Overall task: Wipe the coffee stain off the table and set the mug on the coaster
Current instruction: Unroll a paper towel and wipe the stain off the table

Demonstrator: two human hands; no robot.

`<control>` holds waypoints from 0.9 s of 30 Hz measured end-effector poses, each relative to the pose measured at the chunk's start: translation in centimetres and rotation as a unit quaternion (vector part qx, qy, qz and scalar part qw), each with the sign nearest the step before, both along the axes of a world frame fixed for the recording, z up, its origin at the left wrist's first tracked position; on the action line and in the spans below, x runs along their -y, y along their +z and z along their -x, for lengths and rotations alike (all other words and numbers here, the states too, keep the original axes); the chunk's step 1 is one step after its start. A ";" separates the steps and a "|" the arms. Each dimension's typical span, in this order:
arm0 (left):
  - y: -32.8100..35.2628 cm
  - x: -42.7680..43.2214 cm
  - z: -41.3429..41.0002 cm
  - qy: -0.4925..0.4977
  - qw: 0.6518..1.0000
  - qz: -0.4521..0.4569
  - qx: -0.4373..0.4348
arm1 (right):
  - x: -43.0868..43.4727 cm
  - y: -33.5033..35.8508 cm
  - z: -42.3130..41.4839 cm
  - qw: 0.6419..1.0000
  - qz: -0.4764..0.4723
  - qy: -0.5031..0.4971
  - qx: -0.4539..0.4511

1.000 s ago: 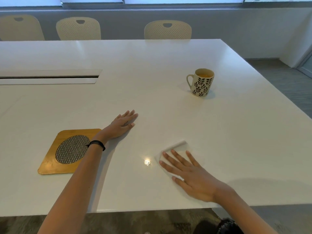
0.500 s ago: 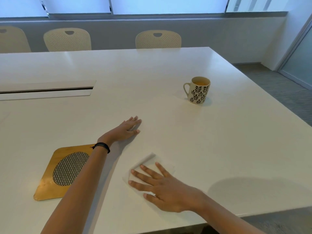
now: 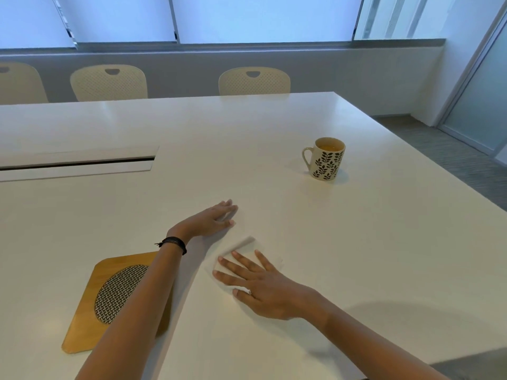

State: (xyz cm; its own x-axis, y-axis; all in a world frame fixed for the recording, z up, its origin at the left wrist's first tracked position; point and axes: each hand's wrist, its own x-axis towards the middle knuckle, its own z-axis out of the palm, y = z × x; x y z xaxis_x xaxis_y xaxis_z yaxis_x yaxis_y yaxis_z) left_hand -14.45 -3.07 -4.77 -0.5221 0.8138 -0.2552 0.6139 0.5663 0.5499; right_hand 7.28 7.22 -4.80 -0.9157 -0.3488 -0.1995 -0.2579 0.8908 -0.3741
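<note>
The right hand [image 3: 260, 283] is laid flat, fingers spread, palm pressed down on a folded white paper napkin [image 3: 248, 255]; nothing is gripped, the napkin is only pinned to the table [image 3: 384, 242]. Compared w/ a second ago, hand and napkin are found further to the left, toward the left hand and away from the near-right part of the tabletop, so a sideways wiping pass is judged to be under way. The small glinting wet spot seen beside the napkin a second ago is no longer visible; whether it is wiped off or just covered cannot be told.

The left hand [image 3: 210, 220] is also flat and open, holding nothing, braced on the table just beyond the napkin, about where it was before. Its forearm is crossed over the right edge of the wooden coaster [image 3: 90, 305], w/ its woven round centre, at the near left.

The leaf-patterned mug [image 3: 326, 159], w/ liquid inside, is left standing upright well apart at the far right, not yet on the coaster. That step is judged still to be done.
</note>
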 end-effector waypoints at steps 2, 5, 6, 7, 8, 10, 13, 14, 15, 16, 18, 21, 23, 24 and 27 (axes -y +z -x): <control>0.3 -0.1 0.2 0.011 1.000 -0.006 -0.001 | 0.0 -0.2 0.2 1.000 0.005 -0.003 -0.001; 1.2 -0.7 0.4 0.046 0.999 -0.029 -0.003 | -0.3 -0.4 0.6 1.000 0.011 -0.012 -0.003; 1.6 -1.2 0.5 0.055 0.998 -0.040 0.000 | -0.5 -0.5 0.8 1.000 0.009 -0.013 -0.006; 2.0 -1.7 0.5 0.063 0.997 -0.052 0.007 | -0.7 -0.5 1.2 1.000 0.005 -0.013 -0.009; 2.4 -2.4 0.5 0.067 0.996 -0.062 0.018 | -0.9 -0.5 1.6 1.000 0.000 -0.013 -0.014; 3.3 -4.0 0.4 0.065 0.994 -0.081 0.030 | -1.5 -0.4 2.4 1.000 -0.008 -0.013 -0.023; 4.3 -7.1 0.1 0.053 0.993 -0.109 0.014 | -2.4 -0.6 3.4 0.998 -0.017 -0.024 -0.050; 4.6 -8.3 0.0 0.053 0.991 -0.123 0.003 | -2.6 -0.6 3.6 0.998 -0.024 -0.029 -0.057; 4.7 -9.5 -0.1 0.055 0.989 -0.139 -0.009 | -2.7 -0.7 3.8 0.997 -0.031 -0.035 -0.064; 4.8 -10.8 -0.2 0.057 0.986 -0.156 -0.018 | -2.8 -0.8 4.0 0.996 -0.037 -0.043 -0.074; 5.0 -13.3 -0.2 0.064 0.979 -0.189 -0.030 | -3.7 -0.6 4.5 0.994 -0.037 -0.067 -0.084; 5.4 -17.0 0.2 0.088 0.964 -0.242 -0.061 | -6.6 1.6 4.9 0.991 0.044 -0.103 -0.070; 5.8 -19.2 0.8 0.115 0.947 -0.290 -0.077 | -9.3 3.8 4.8 0.983 0.127 -0.116 -0.056; 6.1 -20.2 1.1 0.121 0.940 -0.308 -0.083 | -10.7 4.9 4.6 0.979 0.158 -0.120 -0.045; 6.5 -22.8 2.1 0.108 0.943 -0.306 -0.076 | -15.3 7.3 3.4 0.957 0.252 -0.145 0.003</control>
State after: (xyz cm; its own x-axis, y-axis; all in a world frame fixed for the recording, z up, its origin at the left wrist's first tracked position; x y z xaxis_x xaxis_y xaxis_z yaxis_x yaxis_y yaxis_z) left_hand -16.56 19.75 1.69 -0.6860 0.6546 0.3176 0.6177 0.2933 0.7296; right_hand 3.91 22.50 2.55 -0.9880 -0.1336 -0.0776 -0.0244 0.6307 -0.7756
